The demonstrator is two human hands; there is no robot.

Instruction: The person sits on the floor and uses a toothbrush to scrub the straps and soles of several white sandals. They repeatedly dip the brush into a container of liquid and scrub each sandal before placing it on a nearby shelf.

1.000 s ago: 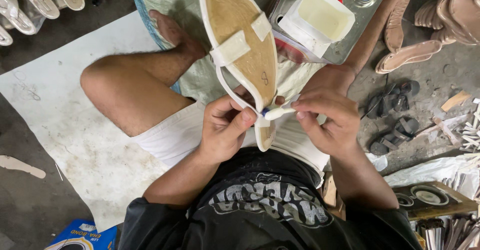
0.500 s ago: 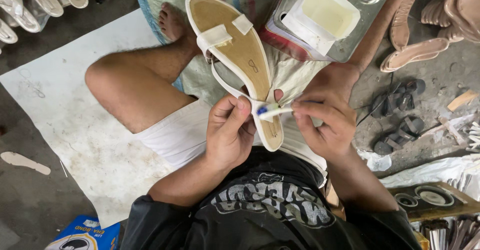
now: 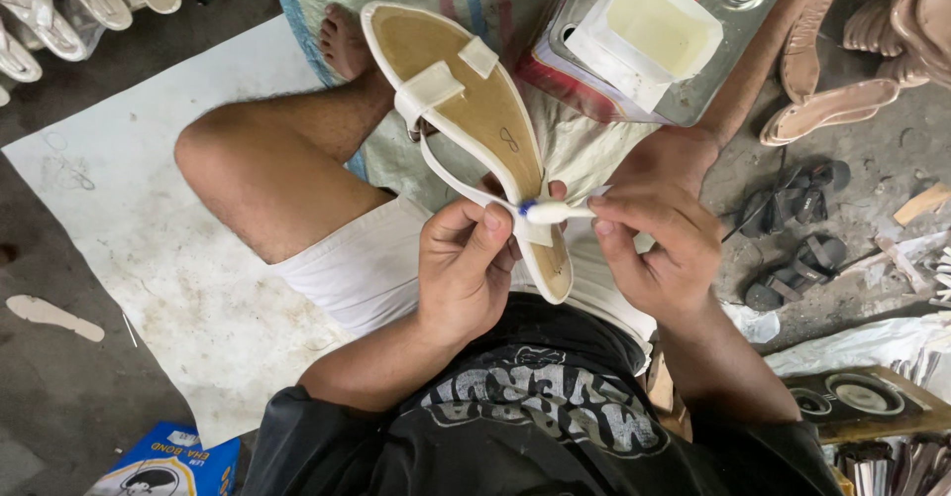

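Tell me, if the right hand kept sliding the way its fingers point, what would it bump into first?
The right hand points toward the left hand. It pinches a small white tool, so the tip would push against the white sandal strap first, then probably the left hand's fingers. Depth is hard to judge.

A white sandal [image 3: 475, 119] is held at centre frame, its heel end gripped by the left hand [image 3: 461, 268]. A small white tool [image 3: 555, 213] is pinched by the right hand [image 3: 654, 248] against the strap. A white tub [image 3: 654, 35] is seen at upper right.
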